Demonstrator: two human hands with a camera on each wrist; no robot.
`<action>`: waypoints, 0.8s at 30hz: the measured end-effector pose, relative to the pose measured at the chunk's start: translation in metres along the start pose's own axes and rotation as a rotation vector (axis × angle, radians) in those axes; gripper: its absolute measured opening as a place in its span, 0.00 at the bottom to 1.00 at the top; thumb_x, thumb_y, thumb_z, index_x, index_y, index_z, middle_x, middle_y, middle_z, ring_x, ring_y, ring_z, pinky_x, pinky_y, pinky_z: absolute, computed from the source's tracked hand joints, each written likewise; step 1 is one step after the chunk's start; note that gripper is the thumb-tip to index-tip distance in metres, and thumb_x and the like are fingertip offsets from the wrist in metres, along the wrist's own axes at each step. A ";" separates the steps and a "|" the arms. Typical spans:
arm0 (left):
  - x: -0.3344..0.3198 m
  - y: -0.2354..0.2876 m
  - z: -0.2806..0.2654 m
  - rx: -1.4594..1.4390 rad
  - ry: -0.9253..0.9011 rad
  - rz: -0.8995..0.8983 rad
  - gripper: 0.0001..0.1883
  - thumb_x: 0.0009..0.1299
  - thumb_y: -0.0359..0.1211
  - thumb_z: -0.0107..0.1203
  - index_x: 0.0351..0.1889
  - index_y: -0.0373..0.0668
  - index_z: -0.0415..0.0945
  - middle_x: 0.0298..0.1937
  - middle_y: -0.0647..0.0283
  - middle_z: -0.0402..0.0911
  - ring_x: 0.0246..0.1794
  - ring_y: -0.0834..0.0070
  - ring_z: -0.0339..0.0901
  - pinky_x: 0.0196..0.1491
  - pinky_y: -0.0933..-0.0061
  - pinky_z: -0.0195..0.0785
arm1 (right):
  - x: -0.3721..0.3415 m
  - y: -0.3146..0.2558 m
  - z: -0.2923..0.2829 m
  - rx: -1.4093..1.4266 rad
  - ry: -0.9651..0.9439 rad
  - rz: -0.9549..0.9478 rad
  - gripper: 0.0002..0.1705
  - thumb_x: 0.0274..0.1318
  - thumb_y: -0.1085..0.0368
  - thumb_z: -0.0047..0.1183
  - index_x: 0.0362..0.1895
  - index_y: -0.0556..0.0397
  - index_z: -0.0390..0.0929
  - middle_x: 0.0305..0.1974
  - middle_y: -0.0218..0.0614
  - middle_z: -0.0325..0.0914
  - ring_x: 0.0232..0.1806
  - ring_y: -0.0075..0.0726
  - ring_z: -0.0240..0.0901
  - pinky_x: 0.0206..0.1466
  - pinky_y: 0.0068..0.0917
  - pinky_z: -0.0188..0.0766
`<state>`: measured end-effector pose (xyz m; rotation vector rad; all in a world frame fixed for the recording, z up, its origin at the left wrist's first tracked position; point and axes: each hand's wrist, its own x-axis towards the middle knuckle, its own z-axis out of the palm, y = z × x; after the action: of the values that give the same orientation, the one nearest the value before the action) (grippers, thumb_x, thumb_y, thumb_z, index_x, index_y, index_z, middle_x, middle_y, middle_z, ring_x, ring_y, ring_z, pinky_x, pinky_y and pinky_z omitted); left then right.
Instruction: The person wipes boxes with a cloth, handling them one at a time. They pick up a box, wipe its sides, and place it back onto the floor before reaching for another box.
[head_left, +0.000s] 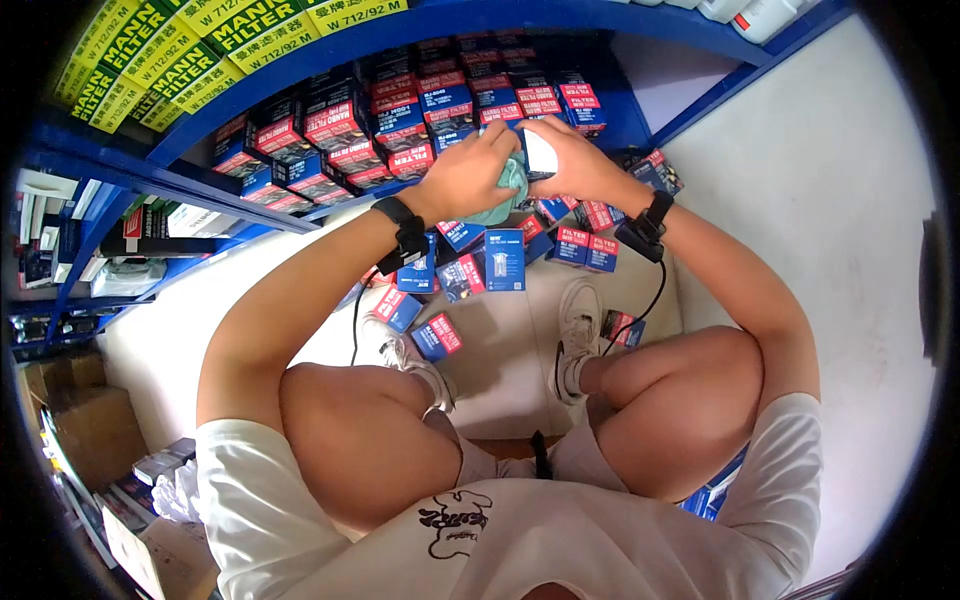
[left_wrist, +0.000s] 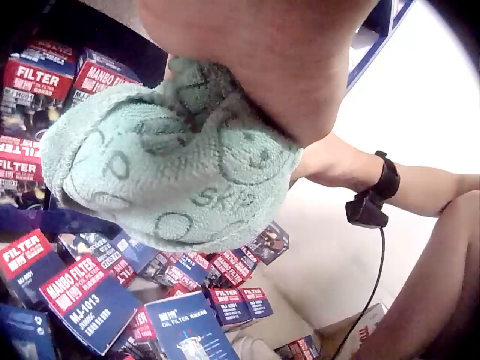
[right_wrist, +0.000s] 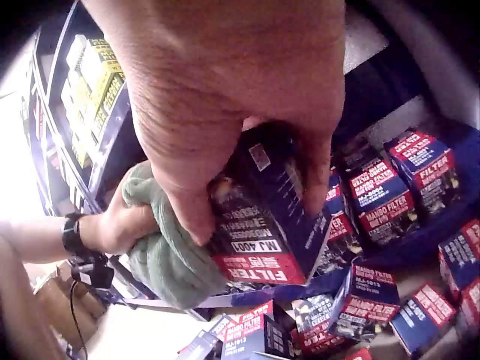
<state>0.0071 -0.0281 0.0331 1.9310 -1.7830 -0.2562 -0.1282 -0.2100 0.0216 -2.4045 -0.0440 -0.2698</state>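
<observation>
The right hand (right_wrist: pixel 225 90) grips a dark blue and red filter box (right_wrist: pixel 259 217) marked MJ-4001, thumb on one side and fingers on the other. Beside it the left hand (head_left: pixel 462 178) holds a green cloth (left_wrist: pixel 172 165) bunched in its fingers, against or close to the box. In the head view both hands meet in front of the shelf, the right hand (head_left: pixel 580 170) on the right; the box's top there looks bright white. The left hand (left_wrist: pixel 262 60) hides much of the box in the left wrist view.
Rows of red and blue filter boxes (head_left: pixel 400 110) fill the lower shelf. Loose boxes (head_left: pixel 503 260) lie on the floor between shelf and shoes (head_left: pixel 578 340). Yellow-green boxes (head_left: pixel 210 50) stand on the shelf above. Cardboard boxes (head_left: pixel 95 430) sit at the left, a pale wall at the right.
</observation>
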 end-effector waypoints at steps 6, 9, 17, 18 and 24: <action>0.009 -0.010 -0.001 0.060 0.076 -0.050 0.27 0.57 0.35 0.67 0.52 0.39 0.69 0.51 0.50 0.71 0.50 0.46 0.76 0.51 0.51 0.73 | -0.004 -0.005 -0.002 0.038 -0.077 0.049 0.47 0.32 0.54 0.77 0.58 0.56 0.70 0.51 0.49 0.72 0.55 0.58 0.70 0.58 0.43 0.68; 0.007 -0.022 0.002 0.102 0.050 -0.096 0.27 0.57 0.35 0.67 0.53 0.38 0.69 0.52 0.49 0.71 0.52 0.47 0.76 0.52 0.52 0.73 | -0.003 -0.009 -0.005 -0.123 -0.022 -0.019 0.47 0.33 0.51 0.76 0.59 0.56 0.70 0.53 0.50 0.73 0.57 0.58 0.68 0.61 0.45 0.66; -0.013 -0.044 -0.001 0.108 -0.031 -0.159 0.28 0.58 0.37 0.66 0.55 0.41 0.68 0.55 0.51 0.71 0.54 0.46 0.76 0.54 0.51 0.73 | -0.003 -0.009 -0.017 0.040 -0.033 0.293 0.46 0.38 0.56 0.74 0.60 0.62 0.65 0.56 0.53 0.72 0.61 0.55 0.70 0.64 0.40 0.68; -0.015 -0.039 -0.004 0.107 -0.033 -0.160 0.28 0.58 0.37 0.66 0.55 0.41 0.68 0.55 0.51 0.71 0.54 0.46 0.76 0.54 0.51 0.73 | -0.001 -0.004 -0.012 0.027 -0.016 0.184 0.47 0.38 0.57 0.74 0.61 0.61 0.65 0.57 0.53 0.71 0.60 0.56 0.70 0.63 0.40 0.68; -0.012 -0.028 -0.006 0.019 -0.050 0.010 0.28 0.58 0.38 0.67 0.54 0.41 0.69 0.52 0.53 0.71 0.50 0.47 0.77 0.49 0.51 0.74 | -0.004 0.002 -0.002 -0.038 -0.094 0.075 0.48 0.42 0.59 0.74 0.67 0.55 0.65 0.56 0.45 0.66 0.61 0.51 0.67 0.66 0.37 0.65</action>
<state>0.0332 -0.0147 0.0229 1.9442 -1.8331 -0.2874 -0.1323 -0.2121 0.0209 -2.4492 0.0081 -0.1237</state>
